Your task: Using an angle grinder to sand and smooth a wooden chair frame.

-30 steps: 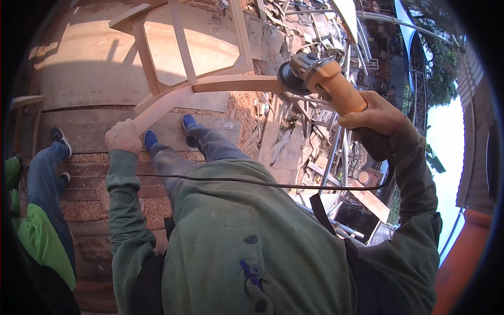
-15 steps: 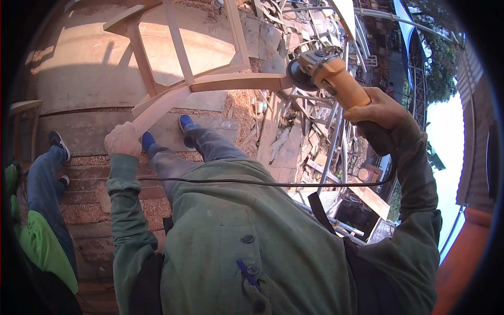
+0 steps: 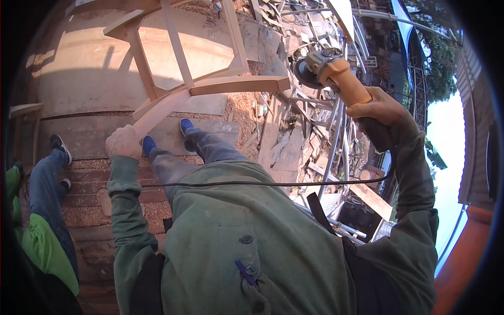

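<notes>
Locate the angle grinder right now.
Head view, right of centre in the upper half: the angle grinder is in the right hand, its disc just right of the wooden rail, a gap showing between.

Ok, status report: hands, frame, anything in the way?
Left hand gripping frame. Right hand holding grinder, disc off the wood. Cord strung across, before shirt.

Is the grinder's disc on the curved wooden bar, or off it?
Off: a narrow gap shows between the disc and the near end of the curved wooden bar.
</notes>
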Motion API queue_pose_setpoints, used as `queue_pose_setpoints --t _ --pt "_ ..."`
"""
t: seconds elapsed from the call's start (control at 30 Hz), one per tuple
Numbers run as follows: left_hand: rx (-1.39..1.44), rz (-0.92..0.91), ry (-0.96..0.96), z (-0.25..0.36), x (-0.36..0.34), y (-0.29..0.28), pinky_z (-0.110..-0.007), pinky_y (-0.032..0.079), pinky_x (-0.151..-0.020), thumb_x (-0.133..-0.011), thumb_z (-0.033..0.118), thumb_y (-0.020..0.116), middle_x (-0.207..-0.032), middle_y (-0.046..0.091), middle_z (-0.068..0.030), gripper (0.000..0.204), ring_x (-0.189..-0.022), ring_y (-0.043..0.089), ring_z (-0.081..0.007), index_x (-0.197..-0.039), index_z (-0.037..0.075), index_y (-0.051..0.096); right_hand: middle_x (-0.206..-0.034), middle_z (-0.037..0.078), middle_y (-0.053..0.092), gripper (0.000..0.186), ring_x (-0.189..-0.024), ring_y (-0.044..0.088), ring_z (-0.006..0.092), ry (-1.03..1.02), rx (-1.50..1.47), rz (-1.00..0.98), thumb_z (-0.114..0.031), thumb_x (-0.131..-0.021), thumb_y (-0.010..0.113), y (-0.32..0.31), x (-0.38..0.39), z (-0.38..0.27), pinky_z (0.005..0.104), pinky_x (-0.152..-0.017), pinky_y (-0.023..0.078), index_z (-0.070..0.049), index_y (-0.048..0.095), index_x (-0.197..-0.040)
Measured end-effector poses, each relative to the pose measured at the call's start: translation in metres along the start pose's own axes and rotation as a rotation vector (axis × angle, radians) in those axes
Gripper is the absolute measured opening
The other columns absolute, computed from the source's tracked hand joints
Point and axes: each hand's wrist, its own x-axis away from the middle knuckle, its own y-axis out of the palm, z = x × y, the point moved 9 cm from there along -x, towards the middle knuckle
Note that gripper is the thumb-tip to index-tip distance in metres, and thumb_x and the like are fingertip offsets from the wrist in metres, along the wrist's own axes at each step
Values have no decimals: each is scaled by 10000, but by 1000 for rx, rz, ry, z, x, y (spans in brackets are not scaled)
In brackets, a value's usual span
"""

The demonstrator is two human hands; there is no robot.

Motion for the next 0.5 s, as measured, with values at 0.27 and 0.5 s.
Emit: queue_pose_setpoints --t 0.27,0.5 --pt "-16 -44 -26 -1 -2 0 -423 559 -749 -746 108 656 -841 710 -158 119 -823 702 -326 -842 74 718 -775 42 604 357 -575 580 117 -207 -272 337 -206 -766 737 14 16 21 257 -536 485 20 592 -1001" --pt "-47 -67 -50 -12 -1 -1 -416 559 -757 -731 102 660 -858 712 -161 150 -837 701 -322 -856 75 738 -772 42 603 378 -598 584 117 -190 -310 149 -214 -760 739 45 5 27 247 -553 480 25 593 -1012"
